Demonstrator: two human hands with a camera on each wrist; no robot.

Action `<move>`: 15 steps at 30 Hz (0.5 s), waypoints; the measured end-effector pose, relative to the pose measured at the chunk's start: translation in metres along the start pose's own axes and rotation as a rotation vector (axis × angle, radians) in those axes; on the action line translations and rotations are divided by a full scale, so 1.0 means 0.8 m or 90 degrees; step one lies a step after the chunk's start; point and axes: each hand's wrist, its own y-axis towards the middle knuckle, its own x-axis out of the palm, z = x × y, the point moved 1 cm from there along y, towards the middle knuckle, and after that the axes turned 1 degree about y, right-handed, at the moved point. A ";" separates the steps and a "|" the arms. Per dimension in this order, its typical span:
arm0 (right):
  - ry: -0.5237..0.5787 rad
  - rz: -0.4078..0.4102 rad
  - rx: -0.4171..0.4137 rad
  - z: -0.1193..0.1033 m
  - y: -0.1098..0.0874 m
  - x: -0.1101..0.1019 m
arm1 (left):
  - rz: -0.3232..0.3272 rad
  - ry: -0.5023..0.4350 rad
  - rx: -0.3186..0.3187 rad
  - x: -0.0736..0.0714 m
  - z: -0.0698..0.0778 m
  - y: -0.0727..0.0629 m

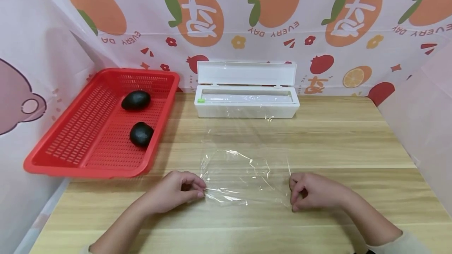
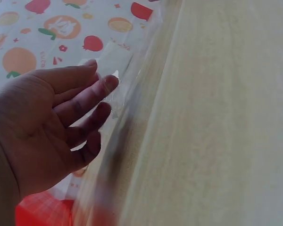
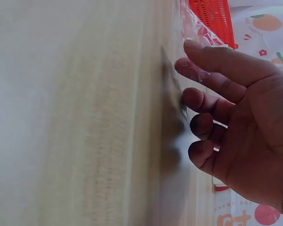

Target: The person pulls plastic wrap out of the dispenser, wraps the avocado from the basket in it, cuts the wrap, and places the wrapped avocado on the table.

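Observation:
A clear sheet of cling film [image 1: 243, 167] stretches from a white dispenser box [image 1: 247, 107], its lid raised, toward the near side of the table. My left hand [image 1: 176, 191] pinches the film's near left corner between thumb and fingers. At the near right corner my right hand [image 1: 312, 191] pinches the film the same way. In the left wrist view, the left hand [image 2: 52, 117] has its other fingers loosely bent. The right wrist view shows the film [image 3: 203, 35] running up past the thumb of the right hand [image 3: 240, 108].
A red plastic basket [image 1: 95, 171] stands at the left, with two dark avocados, one farther back [image 1: 135, 100] and one nearer [image 1: 141, 134], inside. A small green slider [image 1: 201, 100] sits at the box's left end. Fruit-printed sheeting [image 1: 226, 19] hangs behind the wooden table [image 1: 353, 144].

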 end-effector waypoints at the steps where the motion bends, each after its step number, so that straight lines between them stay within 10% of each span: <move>1: -0.004 0.005 -0.008 -0.001 -0.001 0.001 | 0.001 0.007 0.004 0.000 0.000 -0.001; 15: -0.058 0.078 0.046 -0.004 -0.004 0.015 | 0.067 0.205 0.043 0.010 0.000 -0.004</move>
